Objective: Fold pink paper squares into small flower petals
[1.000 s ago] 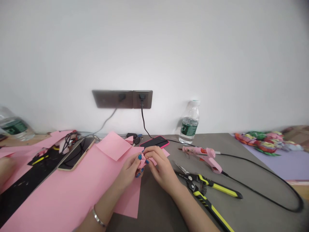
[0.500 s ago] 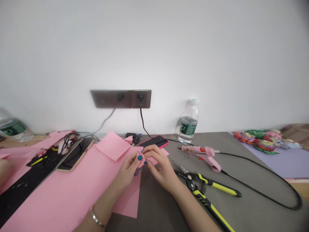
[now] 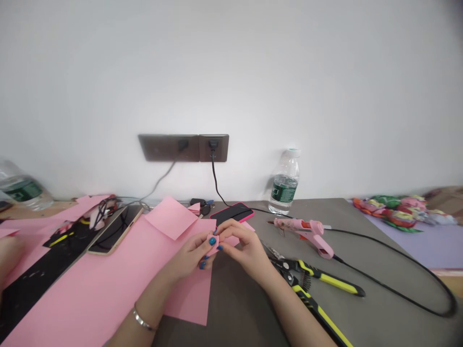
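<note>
Between my two hands is a small folded piece of pink paper (image 3: 212, 246), partly covered by fingers. My left hand (image 3: 195, 253) pinches it with the thumb on top. My right hand (image 3: 244, 246) has its thumb and fingertips closed on the right side of the same piece. Below and to the left lie large pink paper sheets (image 3: 108, 284), with a smaller pink square (image 3: 171, 218) on top. Just beyond my right hand rests a phone with a pink case (image 3: 233, 212).
Right of my hands lie yellow-and-black pliers (image 3: 325, 278) and a pink glue gun (image 3: 304, 230) with a looping cord. A water bottle (image 3: 285, 185) stands by the wall. Another phone (image 3: 115, 230) lies left. Colourful paper pieces (image 3: 401, 209) sit far right. Another person's hand (image 3: 9, 255) shows at far left.
The view has shifted slightly. My left thumb has moved over the folded paper, and my right fingers have changed position a little around it. Both hands still hold it.
</note>
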A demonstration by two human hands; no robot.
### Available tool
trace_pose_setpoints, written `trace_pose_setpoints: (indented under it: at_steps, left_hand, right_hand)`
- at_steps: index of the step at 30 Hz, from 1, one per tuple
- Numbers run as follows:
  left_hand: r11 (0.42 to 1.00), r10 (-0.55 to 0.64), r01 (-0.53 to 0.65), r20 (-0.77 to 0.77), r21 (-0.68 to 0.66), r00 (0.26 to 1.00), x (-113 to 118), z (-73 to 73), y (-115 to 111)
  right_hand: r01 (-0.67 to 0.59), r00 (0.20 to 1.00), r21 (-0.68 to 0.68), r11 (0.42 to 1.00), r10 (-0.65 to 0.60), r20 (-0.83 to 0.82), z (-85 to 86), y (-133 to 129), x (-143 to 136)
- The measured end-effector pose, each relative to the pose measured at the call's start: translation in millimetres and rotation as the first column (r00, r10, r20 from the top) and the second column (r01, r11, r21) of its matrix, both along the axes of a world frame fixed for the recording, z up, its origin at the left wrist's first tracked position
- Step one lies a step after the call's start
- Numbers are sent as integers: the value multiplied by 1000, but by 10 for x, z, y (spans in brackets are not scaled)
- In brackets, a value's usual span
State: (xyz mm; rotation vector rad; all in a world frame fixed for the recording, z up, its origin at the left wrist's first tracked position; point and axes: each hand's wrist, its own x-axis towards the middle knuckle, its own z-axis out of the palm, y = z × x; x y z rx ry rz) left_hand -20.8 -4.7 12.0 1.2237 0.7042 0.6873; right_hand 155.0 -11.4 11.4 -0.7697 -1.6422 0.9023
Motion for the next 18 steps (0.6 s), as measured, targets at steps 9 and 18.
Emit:
trace_pose_setpoints:
  at_steps: [9, 18]
  left_hand:
    - [920, -301, 298, 25, -254, 953, -103, 15, -17]
    - [987, -55, 58, 27, -147, 998, -30, -27, 20]
  right_hand:
    - [-281, 957, -301, 911, 289, -18, 5, -28, 117]
    - [-156, 986, -297, 942, 164, 4, 15, 6, 99]
